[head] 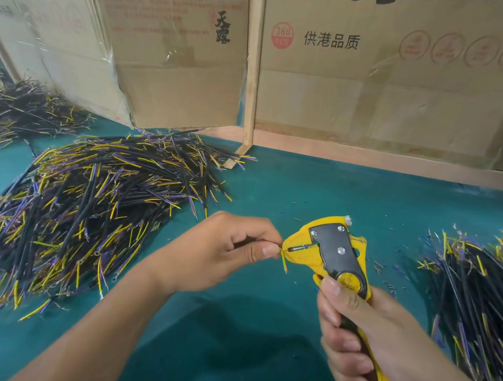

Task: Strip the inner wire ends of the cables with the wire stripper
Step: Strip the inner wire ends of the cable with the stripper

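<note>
Head view: wire stripper (335, 256) upright, nose leftward toward cable (284, 258).

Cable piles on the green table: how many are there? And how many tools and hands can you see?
Cable piles: 3, far left, big middle-left, right
Wire stripper: 1
Hands: 2, left hand pinching a cable, right hand gripping the stripper
Total: 6

Two hands were in view, a left hand (231, 247) and a right hand (362, 337); one wire stripper (335, 256); one cable (272, 245) being held; three cable heaps on the bench (306, 190): far-left heap (17, 113), big middle heap (92, 203), right heap (482, 295); cables inside each were too many to count
</note>
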Demonstrator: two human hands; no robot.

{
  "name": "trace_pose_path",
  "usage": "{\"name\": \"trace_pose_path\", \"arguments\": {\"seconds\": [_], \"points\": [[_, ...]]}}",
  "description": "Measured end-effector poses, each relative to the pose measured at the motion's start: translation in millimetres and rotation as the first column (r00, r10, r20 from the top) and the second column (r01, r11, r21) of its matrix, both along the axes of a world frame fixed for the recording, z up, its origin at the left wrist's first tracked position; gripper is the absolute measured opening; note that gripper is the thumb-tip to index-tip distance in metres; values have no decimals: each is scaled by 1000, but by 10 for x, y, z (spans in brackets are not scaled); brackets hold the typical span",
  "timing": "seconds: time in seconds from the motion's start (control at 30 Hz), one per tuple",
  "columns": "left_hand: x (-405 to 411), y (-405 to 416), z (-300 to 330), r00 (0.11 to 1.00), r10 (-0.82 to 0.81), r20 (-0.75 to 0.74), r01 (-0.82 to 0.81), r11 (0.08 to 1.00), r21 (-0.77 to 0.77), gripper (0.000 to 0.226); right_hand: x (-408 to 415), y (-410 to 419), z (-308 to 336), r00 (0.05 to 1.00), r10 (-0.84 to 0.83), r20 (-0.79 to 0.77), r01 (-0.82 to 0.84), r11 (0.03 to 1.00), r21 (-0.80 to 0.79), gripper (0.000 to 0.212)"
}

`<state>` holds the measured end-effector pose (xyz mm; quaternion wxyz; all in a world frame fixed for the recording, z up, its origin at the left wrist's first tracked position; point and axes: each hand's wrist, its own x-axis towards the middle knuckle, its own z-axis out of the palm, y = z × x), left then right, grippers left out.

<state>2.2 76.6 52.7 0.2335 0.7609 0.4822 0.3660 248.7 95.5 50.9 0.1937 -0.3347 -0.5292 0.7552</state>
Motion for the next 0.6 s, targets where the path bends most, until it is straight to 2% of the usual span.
{"name": "trace_pose_path", "arguments": {"seconds": [0.47,0.6], "points": [[-40,4,-11,1000,-5,-12,5,1000,-9,17,-3,44,-4,999,34,2,-34,999,0,49],[-69,11,-24,1000,25,3,-25,1000,11,21,-22,61,-66,991,64,-115,-72,995,-67,42]]}}
